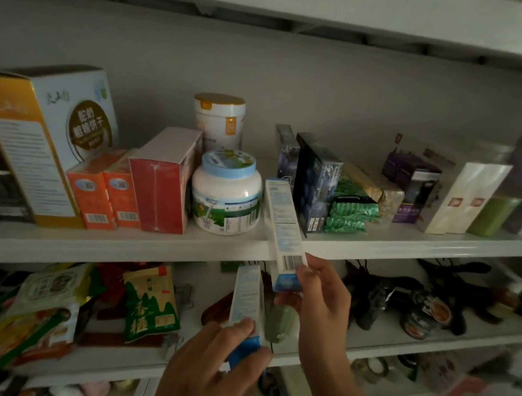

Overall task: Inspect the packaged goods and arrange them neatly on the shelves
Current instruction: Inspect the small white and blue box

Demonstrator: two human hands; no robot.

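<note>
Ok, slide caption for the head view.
Right hand holds a box at the shelf by the jar; left hand holds a second box.

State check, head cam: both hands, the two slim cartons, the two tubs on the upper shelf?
right hand: pinches near end of slim white-and-blue carton
slim white-and-blue carton: tilted, far end over white upper shelf
left hand: grips second slim white-and-blue carton
second slim white-and-blue carton: held off the shelves
white plastic jar with light-blue lid: upright, lid on
cream canister with gold lid: upright, lid on
</note>
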